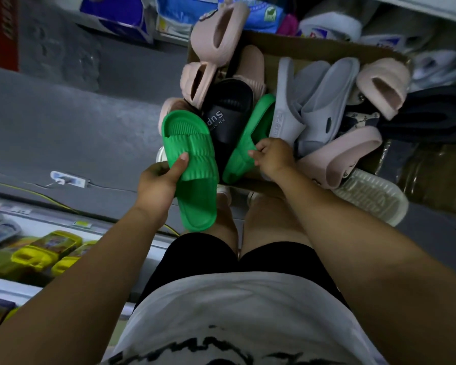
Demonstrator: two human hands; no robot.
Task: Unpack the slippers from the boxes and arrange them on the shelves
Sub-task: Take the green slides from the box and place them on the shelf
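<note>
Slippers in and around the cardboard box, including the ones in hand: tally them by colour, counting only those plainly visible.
Green slippers: 2
Pink slippers: 6
Grey slippers: 2
Black slippers: 2
Dark patterned slipper: 1
Translucent slipper: 1
Total: 14; the pile may hide more.

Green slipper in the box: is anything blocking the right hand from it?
Nothing visible. The right hand is pinching the green slipper, which lies between a black slipper and a grey slipper.
</note>
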